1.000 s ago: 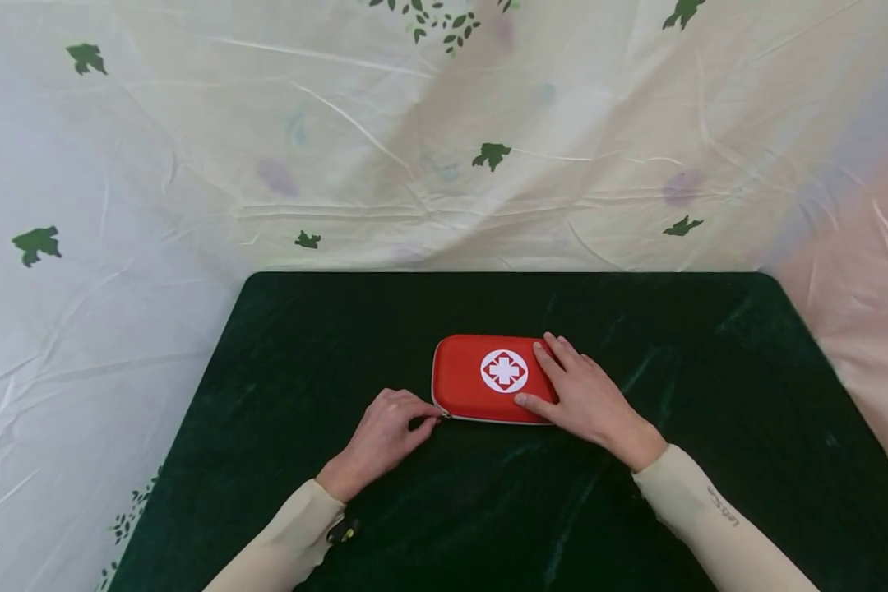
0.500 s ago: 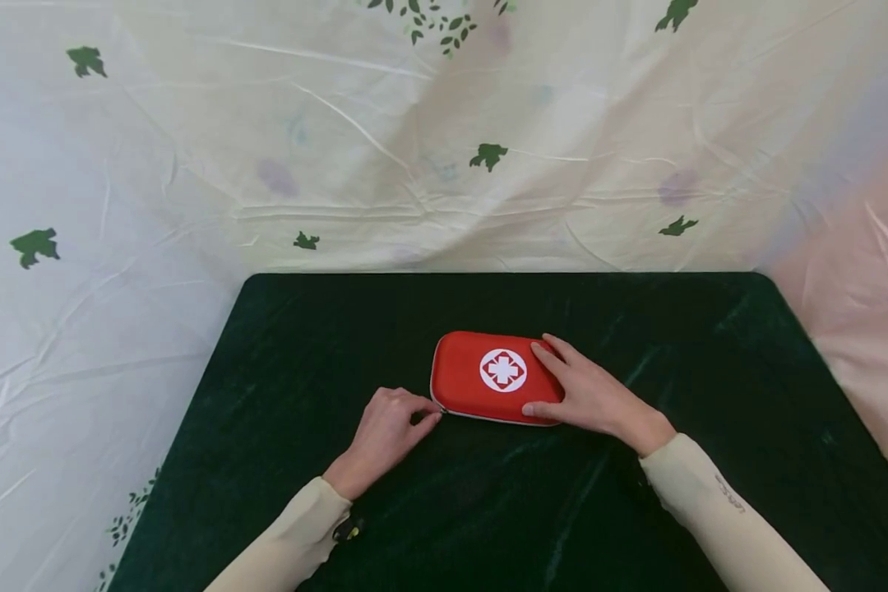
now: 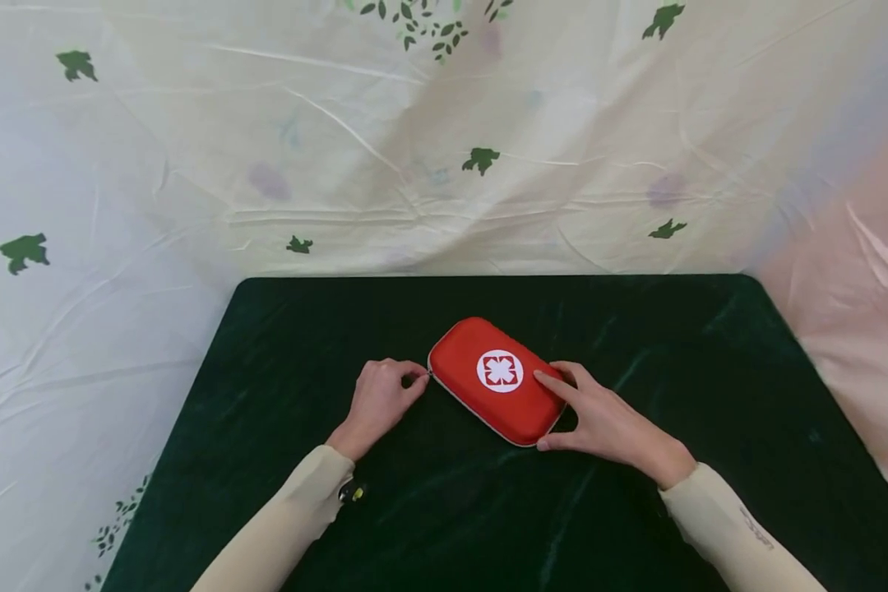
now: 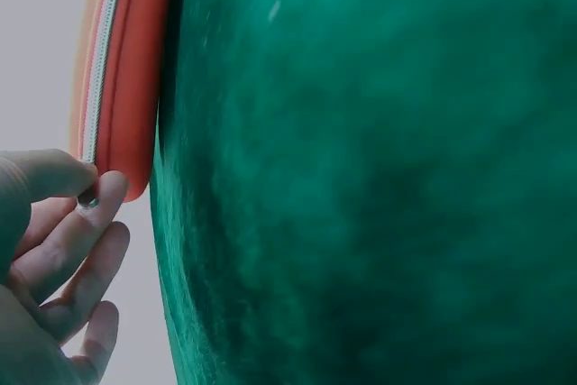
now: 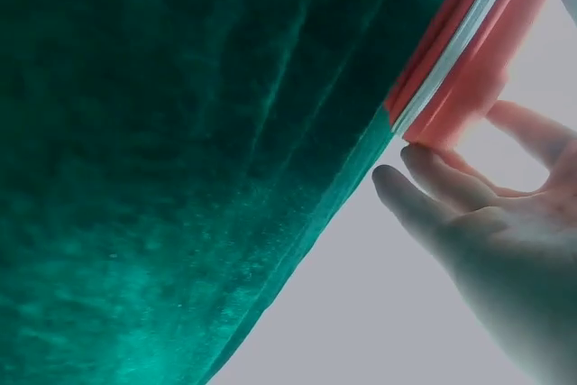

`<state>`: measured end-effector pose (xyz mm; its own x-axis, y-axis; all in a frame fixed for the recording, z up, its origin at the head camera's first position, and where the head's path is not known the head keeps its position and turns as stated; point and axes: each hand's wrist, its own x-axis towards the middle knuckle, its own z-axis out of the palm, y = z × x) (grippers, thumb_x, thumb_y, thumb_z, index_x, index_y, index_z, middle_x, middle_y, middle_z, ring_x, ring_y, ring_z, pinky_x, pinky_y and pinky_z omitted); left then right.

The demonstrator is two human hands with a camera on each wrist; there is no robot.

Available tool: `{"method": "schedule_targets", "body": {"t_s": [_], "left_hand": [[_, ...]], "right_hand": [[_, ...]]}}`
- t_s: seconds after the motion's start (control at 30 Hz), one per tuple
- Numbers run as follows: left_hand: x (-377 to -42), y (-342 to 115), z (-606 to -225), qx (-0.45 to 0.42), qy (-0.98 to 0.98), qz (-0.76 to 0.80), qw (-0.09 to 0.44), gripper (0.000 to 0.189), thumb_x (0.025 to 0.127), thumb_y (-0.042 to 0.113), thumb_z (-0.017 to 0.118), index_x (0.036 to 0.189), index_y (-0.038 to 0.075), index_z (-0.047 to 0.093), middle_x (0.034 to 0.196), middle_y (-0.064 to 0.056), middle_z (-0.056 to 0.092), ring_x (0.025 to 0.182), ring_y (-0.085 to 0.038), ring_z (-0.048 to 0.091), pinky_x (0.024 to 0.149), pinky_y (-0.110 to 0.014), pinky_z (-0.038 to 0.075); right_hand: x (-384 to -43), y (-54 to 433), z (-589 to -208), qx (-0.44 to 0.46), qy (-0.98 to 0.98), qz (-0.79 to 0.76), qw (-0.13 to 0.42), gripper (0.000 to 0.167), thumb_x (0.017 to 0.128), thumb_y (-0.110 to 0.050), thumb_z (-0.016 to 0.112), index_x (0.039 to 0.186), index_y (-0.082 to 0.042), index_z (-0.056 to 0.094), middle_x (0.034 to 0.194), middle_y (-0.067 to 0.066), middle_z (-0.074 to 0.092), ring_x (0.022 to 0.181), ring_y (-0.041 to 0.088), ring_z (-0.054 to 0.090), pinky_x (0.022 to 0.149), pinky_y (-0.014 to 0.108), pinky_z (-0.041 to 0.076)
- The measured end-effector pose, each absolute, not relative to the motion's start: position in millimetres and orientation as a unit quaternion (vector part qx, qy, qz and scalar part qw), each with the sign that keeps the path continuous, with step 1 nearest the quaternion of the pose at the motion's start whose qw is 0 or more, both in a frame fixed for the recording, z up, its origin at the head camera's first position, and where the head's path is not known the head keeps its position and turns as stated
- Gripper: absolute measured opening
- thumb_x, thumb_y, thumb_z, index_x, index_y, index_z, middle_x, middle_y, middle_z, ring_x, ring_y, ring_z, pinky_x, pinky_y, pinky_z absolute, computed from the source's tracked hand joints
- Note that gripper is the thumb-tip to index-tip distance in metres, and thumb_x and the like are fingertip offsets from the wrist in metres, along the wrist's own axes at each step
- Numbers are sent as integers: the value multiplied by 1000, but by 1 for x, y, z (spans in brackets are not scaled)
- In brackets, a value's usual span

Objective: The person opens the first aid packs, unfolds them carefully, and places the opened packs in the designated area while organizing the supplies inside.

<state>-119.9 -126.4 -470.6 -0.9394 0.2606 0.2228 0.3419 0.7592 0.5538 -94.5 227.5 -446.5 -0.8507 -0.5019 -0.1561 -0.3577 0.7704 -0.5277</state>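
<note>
My left hand [image 3: 379, 400] pinches the zip pull [image 4: 87, 197] at the left corner of the red case [image 3: 464, 352] on the worktop [image 3: 451, 518]; my right hand [image 3: 608, 421] grips its right end, fingers spread. The case looks closed; I judge the zip work unfinished.

The red case [image 3: 506, 404] has been turned clockwise about its white emblem [image 3: 499, 371]. The left hand [image 3: 380, 399] has been shifted from the emblem's near left to almost straight left; the right hand's [image 3: 603, 418] thumb has been moved off the top, to the emblem's near right.
</note>
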Motion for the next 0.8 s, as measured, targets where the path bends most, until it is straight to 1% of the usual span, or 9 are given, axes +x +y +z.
{"method": "schedule_targets", "body": {"t_s": [0.1, 0.23, 0.33, 0.53, 0.7, 0.8], "left_hand": [[-131, -123, -469, -144, -937, -311, 61, 12, 96, 18, 75, 103, 12, 82, 86, -1, 77, 60, -7, 54, 62, -29, 48], [-143, -119, -467, -126, -938, -320, 48, 15, 98, 20, 72, 105, 10, 82, 83, -2, 76, 55, -9, 52, 57, -27, 42], [-150, -116, -467, -118, -937, -327, 40, 18, 99, 22, 71, 107, 10, 81, 83, -2, 76, 56, -10, 53, 58, -28, 42], [-160, -110, -467, -110, -935, -334, 39, 20, 99, 23, 71, 109, 9, 81, 95, -5, 79, 67, -13, 59, 66, -30, 48], [-165, -105, -468, -99, -936, -336, 31, 20, 99, 22, 71, 111, 9, 80, 101, -6, 79, 74, -17, 63, 70, -33, 52], [-167, -104, -470, -93, -937, -337, 26, 19, 100, 22, 71, 111, 9, 80, 102, -6, 79, 76, -17, 63, 72, -34, 52]], "right_hand": [[-88, 232, -447, -242, 927, -250, 141, 94, 81, -60, 83, 158, -19, 46, 156, 11, 35, 130, 32, 47, 97, 50, 54], [-79, 236, -447, -251, 924, -252, 142, 92, 81, -64, 79, 156, -22, 48, 155, 10, 38, 128, 31, 51, 98, 52, 53], [-74, 237, -446, -255, 921, -254, 148, 92, 81, -69, 76, 156, -24, 49, 156, 8, 39, 127, 29, 52, 99, 52, 52], [-63, 238, -445, -276, 913, -257, 157, 91, 82, -75, 70, 155, -25, 50, 156, 5, 39, 124, 25, 53, 96, 52, 52], [-60, 238, -442, -285, 908, -256, 169, 90, 83, -78, 66, 155, -27, 50, 156, 3, 41, 126, 25, 54, 98, 54, 51], [-65, 239, -440, -288, 912, -250, 152, 90, 85, -79, 62, 155, -25, 49, 154, 3, 47, 128, 26, 55, 100, 56, 51]]}}
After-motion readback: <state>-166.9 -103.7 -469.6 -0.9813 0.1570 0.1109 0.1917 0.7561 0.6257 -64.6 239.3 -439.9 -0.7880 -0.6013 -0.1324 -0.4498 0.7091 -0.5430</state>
